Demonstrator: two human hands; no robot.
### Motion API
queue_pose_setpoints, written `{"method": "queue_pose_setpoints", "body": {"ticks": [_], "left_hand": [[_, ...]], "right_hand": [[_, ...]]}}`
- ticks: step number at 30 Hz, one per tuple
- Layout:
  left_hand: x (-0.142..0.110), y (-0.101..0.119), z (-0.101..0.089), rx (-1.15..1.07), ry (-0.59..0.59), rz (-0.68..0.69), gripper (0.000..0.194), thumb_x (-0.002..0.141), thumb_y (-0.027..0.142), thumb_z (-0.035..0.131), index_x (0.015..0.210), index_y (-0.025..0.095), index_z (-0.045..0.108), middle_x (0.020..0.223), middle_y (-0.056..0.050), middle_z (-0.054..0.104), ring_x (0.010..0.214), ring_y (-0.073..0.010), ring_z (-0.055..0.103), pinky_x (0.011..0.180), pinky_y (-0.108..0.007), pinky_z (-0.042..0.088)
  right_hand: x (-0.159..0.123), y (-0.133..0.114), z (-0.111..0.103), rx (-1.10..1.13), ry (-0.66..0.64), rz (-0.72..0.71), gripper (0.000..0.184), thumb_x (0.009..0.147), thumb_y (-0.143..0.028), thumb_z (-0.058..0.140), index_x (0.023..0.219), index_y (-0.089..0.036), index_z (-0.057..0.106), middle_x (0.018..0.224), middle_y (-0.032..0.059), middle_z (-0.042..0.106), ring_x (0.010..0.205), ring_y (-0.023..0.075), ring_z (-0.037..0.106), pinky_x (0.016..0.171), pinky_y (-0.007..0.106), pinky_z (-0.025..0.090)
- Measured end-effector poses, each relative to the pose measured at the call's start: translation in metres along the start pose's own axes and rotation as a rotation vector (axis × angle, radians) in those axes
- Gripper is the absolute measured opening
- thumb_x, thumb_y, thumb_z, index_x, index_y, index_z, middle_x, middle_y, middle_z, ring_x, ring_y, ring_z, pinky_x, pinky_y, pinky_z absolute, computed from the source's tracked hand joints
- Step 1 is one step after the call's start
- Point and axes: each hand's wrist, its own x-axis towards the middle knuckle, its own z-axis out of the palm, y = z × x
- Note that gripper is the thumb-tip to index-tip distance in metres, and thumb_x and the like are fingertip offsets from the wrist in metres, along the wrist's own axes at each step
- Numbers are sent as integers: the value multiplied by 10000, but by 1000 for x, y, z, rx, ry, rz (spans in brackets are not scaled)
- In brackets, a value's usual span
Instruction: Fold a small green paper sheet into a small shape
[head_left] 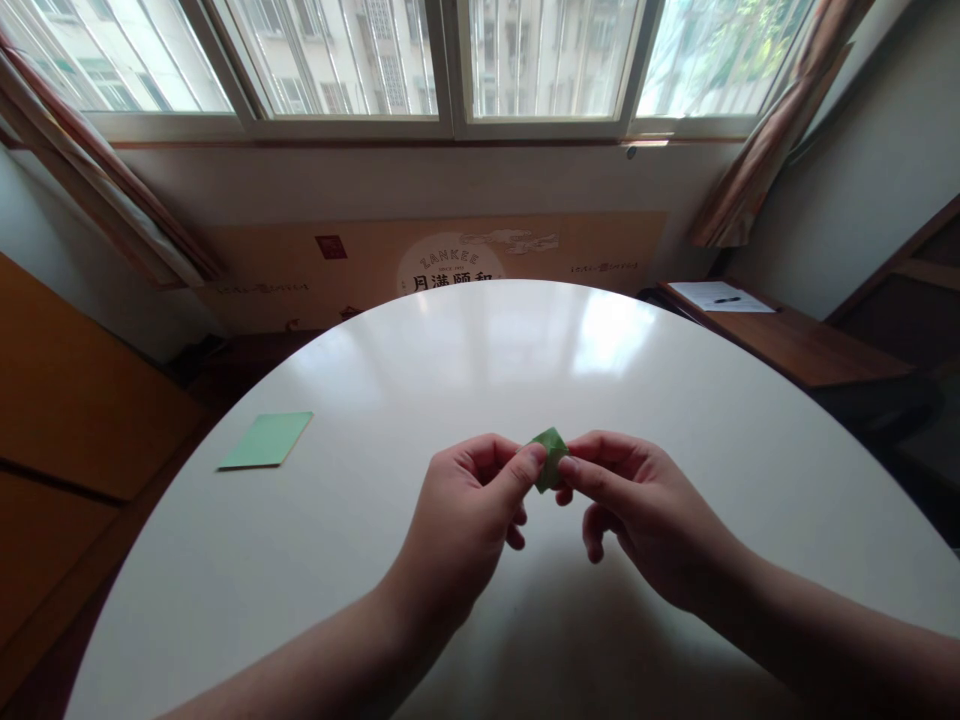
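Observation:
A small piece of folded green paper [552, 462] is held up over the white table, between my two hands. My left hand [472, 510] pinches its left side between thumb and fingers. On the other side, my right hand [637, 505] grips the right edge with thumb and index finger, its lower fingers loosely curled. Fingertips cover parts of the paper, so its full shape is hidden. A stack of light green square paper [266, 440] lies on the left part of the table, apart from both hands.
The round white table [480, 360] has a curved far edge. Beyond it a printed cardboard panel [262, 265] leans below the window. At the right, a brown wooden desk [825, 345] carries a white sheet [697, 292] and a dark pen [727, 300]. Curtains hang at both sides.

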Motion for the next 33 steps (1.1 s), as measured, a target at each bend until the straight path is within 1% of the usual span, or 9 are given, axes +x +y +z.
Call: {"method": "queue_pose_setpoints", "body": {"ticks": [5, 7, 10, 13, 15, 18, 21, 28, 33], "left_hand": [[-1, -1, 2, 19, 14, 42, 319, 841, 412, 720, 672, 148, 662, 492, 37, 528, 468, -80, 450, 420, -151, 421], [-1, -1, 1, 17, 29, 45, 304, 842, 405, 719, 684, 150, 669, 495, 41, 530, 466, -79, 452, 424, -152, 424], [-1, -3, 1, -1, 53, 37, 309, 839, 407, 721, 673, 155, 656, 496, 48, 525, 458, -75, 443, 427, -154, 423], [0, -3, 0, -4, 50, 32, 316, 837, 406, 721, 658, 158, 644, 489, 52, 514, 458, -75, 433, 427, -154, 420], [-1, -3, -1, 18, 28, 30, 302, 845, 397, 712, 668, 160, 652, 484, 50, 513, 469, -80, 437, 434, -154, 423], [-2, -2, -1, 58, -6, 30, 271, 857, 379, 699, 700, 160, 677, 493, 44, 527, 488, -86, 444, 441, -151, 426], [-3, -1, -2, 80, -12, 31, 267, 850, 382, 708, 706, 158, 684, 503, 40, 533, 494, -87, 445, 438, -149, 421], [-2, -2, -2, 108, -38, 28, 256, 841, 376, 714, 718, 151, 713, 552, 22, 565, 512, -90, 458, 435, -156, 429], [-2, -3, -2, 93, -33, 4, 280, 849, 405, 704, 713, 161, 708, 511, 37, 532, 488, -84, 443, 431, -150, 419]], "right_hand": [[1, 0, 1, 41, -6, -7, 166, 794, -355, 808, 804, -204, 741, 775, 26, 625, 733, 150, 563, 414, 151, 498], [1, -1, 1, 36, -9, -5, 161, 800, -356, 804, 814, -206, 746, 766, 26, 624, 737, 152, 566, 417, 151, 498], [1, 0, 1, 9, -8, -20, 168, 806, -354, 801, 897, -218, 760, 805, 39, 648, 765, 163, 584, 422, 155, 504], [0, 2, 0, 1, 21, -68, 264, 810, -354, 799, 1051, -267, 735, 928, 50, 689, 801, 175, 606, 438, 175, 525], [1, 1, -1, -10, 35, -93, 296, 816, -360, 793, 1091, -284, 716, 958, 50, 697, 809, 179, 611, 446, 184, 533], [2, -1, -3, -65, 24, -92, 211, 820, -376, 786, 972, -237, 737, 878, 50, 691, 780, 175, 603, 443, 182, 524], [3, -4, -3, -99, 4, -88, 199, 817, -385, 785, 866, -200, 732, 815, 48, 672, 745, 167, 593, 434, 178, 509], [2, -3, -4, -126, -30, -75, 174, 839, -349, 758, 828, -181, 716, 766, 33, 637, 688, 145, 574, 423, 171, 491], [2, -4, -5, -91, -32, -59, 117, 844, -302, 729, 854, -186, 729, 809, 49, 655, 728, 163, 576, 413, 171, 491]]}}
